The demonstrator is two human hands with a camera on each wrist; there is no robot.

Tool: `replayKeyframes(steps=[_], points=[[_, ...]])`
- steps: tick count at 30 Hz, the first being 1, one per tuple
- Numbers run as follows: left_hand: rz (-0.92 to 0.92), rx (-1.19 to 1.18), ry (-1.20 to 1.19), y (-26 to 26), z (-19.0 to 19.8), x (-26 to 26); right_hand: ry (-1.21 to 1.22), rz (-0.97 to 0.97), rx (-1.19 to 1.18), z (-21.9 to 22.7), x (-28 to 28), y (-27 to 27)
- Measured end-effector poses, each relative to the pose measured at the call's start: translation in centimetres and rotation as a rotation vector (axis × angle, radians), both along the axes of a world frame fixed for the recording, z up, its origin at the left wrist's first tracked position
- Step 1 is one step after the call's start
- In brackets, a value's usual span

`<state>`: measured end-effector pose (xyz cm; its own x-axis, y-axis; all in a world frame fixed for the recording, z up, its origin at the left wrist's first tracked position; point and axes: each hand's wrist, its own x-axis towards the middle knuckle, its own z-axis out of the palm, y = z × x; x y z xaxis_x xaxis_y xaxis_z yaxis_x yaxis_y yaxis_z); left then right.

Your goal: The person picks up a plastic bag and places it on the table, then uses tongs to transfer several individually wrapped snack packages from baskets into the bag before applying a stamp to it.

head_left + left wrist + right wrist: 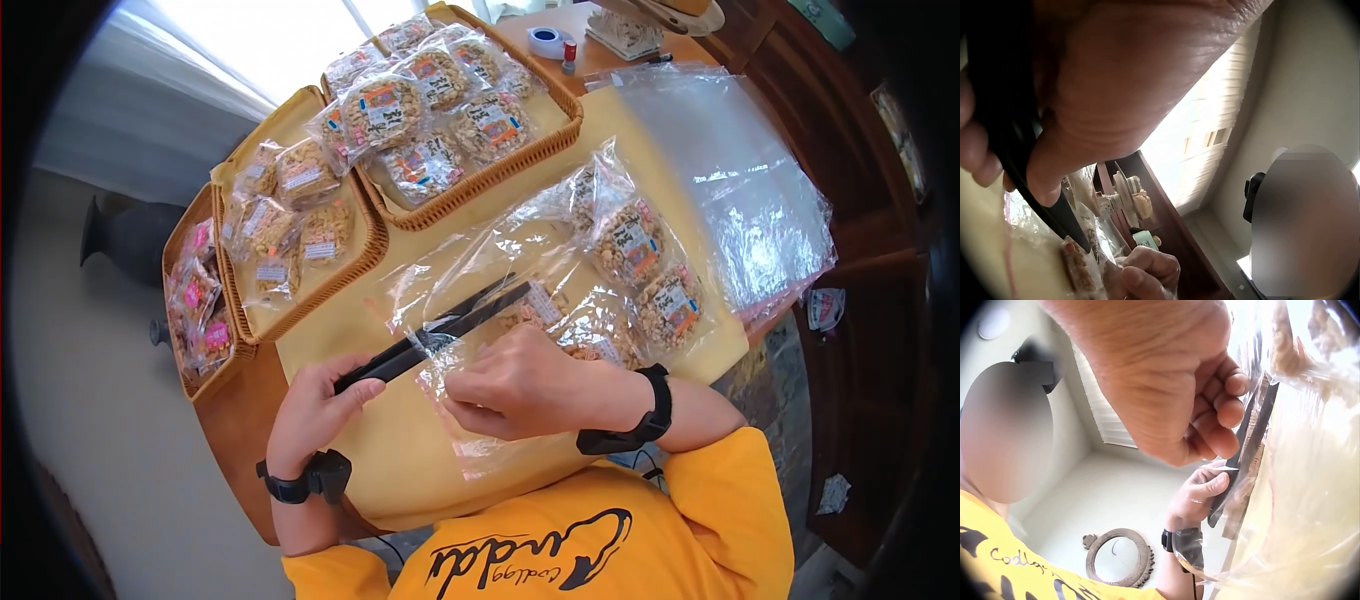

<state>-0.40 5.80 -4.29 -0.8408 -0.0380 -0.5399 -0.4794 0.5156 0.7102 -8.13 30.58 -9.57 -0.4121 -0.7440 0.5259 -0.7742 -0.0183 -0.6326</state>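
Note:
In the head view my left hand (pixel 318 410) grips the near end of a long black two-armed tool like tongs (pixel 470 315), thumb along its top. Its arms reach under or into a large clear plastic bag (pixel 525 225), toward a small labelled pack (pixel 535 305). My right hand (pixel 530 385) is curled over the bag's near side, thumb and fingers at a fold of film. In the right wrist view these fingers (pixel 1225 412) curl beside the black arms. Round labelled snack packs (pixel 630 240) lie in the bag's far part.
Wicker trays (pixel 545 130) of packed snacks stand at the back and left. A stack of clear plastic bags (pixel 760 210) covers the table's right side. Behind are a blue tape roll (pixel 548 40) and a small red-capped bottle (pixel 569 55). Yellow paper (pixel 390 480) covers the worktop.

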Motion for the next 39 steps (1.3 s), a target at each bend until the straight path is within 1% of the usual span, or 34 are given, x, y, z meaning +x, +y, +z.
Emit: replayKeyframes(steps=[1,3,5,7,9,10,11,13,15,16,19,20,23,28,30,34,36,37,39], points=[[-0.031,-0.022,0.023,0.5,-0.1,-0.4,0.003,0.003,0.001,0.0,0.0,0.0],[-0.027,-0.024,0.03,1.8,-0.1,-0.9,-0.001,-0.001,0.006,-0.2,0.1,0.0],[-0.074,0.01,0.086,2.6,-0.8,-1.1,0.0,-0.008,-0.001,-0.3,0.1,-0.1],[-0.07,0.033,0.081,2.6,-1.0,-0.7,-0.001,-0.015,-0.008,-0.4,0.2,-0.1],[0.061,0.091,0.034,1.8,-0.9,0.0,0.011,-0.015,0.019,-0.5,0.2,-0.1],[0.121,0.085,0.063,1.2,-0.8,0.7,0.01,-0.016,0.019,-0.5,0.2,-0.1],[0.119,0.084,0.06,0.4,-0.3,1.4,0.004,-0.016,0.018,-0.5,0.2,-0.1],[0.156,0.006,0.041,-1.4,1.2,3.1,-0.006,-0.021,0.013,-0.5,0.3,-0.1],[0.147,0.004,-0.071,-3.2,2.8,5.8,0.001,-0.019,0.028,-0.7,0.3,-0.1],[0.157,0.025,-0.078,-3.1,3.0,6.4,0.0,-0.019,0.027,-0.7,0.3,-0.1],[0.121,0.058,-0.05,-2.0,2.2,6.5,-0.007,0.005,-0.005,-0.7,0.4,-0.2],[0.065,0.046,-0.05,-1.5,1.9,5.9,-0.001,-0.002,-0.001,-0.6,0.4,-0.2],[0.041,0.059,-0.071,0.5,1.1,4.3,0.002,-0.004,0.002,-0.2,0.5,-0.2],[0.024,0.09,-0.049,1.7,0.1,3.3,0.014,0.003,0.012,-0.2,0.4,-0.1],[-0.029,0.084,-0.042,1.9,-0.1,3.2,0.002,0.01,0.028,-0.3,0.4,-0.1],[-0.021,0.124,-0.074,2.1,-0.8,3.6,0.005,0.007,-0.014,-0.4,0.4,-0.3],[0.017,0.214,-0.124,2.7,-1.0,3.8,0.022,0.004,0.024,-0.2,0.4,-0.3],[0.039,0.206,-0.115,2.9,-1.2,4.0,0.029,0.026,0.014,0.0,0.4,-0.3],[0.02,0.228,-0.116,2.7,-1.3,4.2,-0.006,-0.008,0.0,0.6,0.4,-0.3]])
